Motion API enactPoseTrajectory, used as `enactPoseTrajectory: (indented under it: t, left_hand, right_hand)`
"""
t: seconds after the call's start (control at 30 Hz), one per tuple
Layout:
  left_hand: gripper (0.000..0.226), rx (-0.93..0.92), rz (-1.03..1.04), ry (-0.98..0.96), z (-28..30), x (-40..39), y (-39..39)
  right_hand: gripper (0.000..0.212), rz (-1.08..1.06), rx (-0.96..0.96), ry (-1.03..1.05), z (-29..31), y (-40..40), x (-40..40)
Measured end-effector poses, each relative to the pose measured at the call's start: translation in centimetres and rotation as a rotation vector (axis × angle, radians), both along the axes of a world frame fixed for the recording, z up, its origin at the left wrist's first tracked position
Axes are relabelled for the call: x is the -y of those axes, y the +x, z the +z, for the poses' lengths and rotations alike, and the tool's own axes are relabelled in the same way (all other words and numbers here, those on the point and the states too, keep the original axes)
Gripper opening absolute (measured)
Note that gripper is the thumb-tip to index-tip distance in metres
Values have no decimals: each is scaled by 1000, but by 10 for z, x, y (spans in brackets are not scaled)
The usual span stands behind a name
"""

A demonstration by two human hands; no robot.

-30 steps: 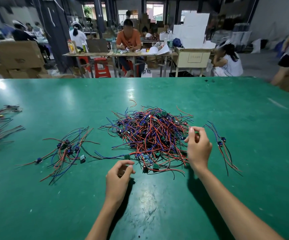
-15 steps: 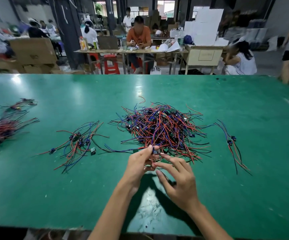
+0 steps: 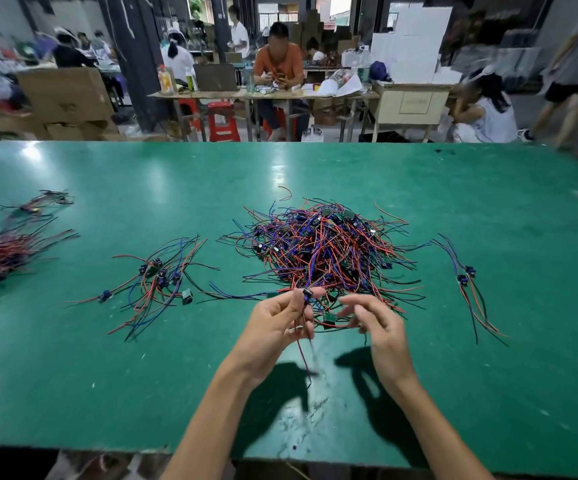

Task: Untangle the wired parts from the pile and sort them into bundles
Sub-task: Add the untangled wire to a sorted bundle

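A tangled pile (image 3: 325,251) of red, blue and black wired parts lies mid-table. At its near edge my left hand (image 3: 277,327) pinches one wired part (image 3: 306,295) by its small dark connector, and the red and black leads hang down past my palm. My right hand (image 3: 377,327) hovers just to the right, fingers spread, holding nothing. A small green board (image 3: 329,318) lies between my hands. One loose bundle (image 3: 163,275) sits left of the pile, a small bundle (image 3: 467,275) of two or three parts sits right of it.
A dense bundle (image 3: 0,254) and a smaller one (image 3: 38,204) lie at the far left of the green table (image 3: 107,375). The table's near edge runs just below my forearms. Beyond the far edge, people sit at benches among cardboard boxes and red stools.
My hands came together at the pile's near edge; my left hand took hold of one wired part and lifted it, and now my right hand has drawn apart and opened.
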State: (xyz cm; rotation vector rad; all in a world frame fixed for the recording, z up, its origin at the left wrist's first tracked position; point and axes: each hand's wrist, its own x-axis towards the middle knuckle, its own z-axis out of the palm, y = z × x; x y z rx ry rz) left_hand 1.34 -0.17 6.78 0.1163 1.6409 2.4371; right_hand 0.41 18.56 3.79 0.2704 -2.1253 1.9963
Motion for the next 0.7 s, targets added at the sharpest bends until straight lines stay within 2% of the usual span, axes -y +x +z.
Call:
enactPoseTrajectory:
  t: [0.07, 0.13, 0.23, 0.37, 0.47, 0.7]
  left_hand:
    - [40, 3, -47, -37, 0, 0, 0]
    - [37, 0, -89, -69, 1, -1, 1]
    - [28, -2, -125, -98, 4, -3, 3]
    - [18, -12, -175, -107, 4, -2, 7]
    - [16, 3, -134, -122, 3, 0, 8]
    - [18, -99, 22, -374, 1, 0, 3]
  right_hand:
    - [35, 211, 165, -52, 20, -9, 1]
    - [35, 281, 269, -61, 33, -16, 6]
    - [18, 234, 202, -3, 34, -19, 15]
    - [13, 178, 220, -44, 30, -18, 15]
    - [12, 147, 244, -83, 29, -17, 16]
    - [9, 23, 263, -286, 32, -18, 21]
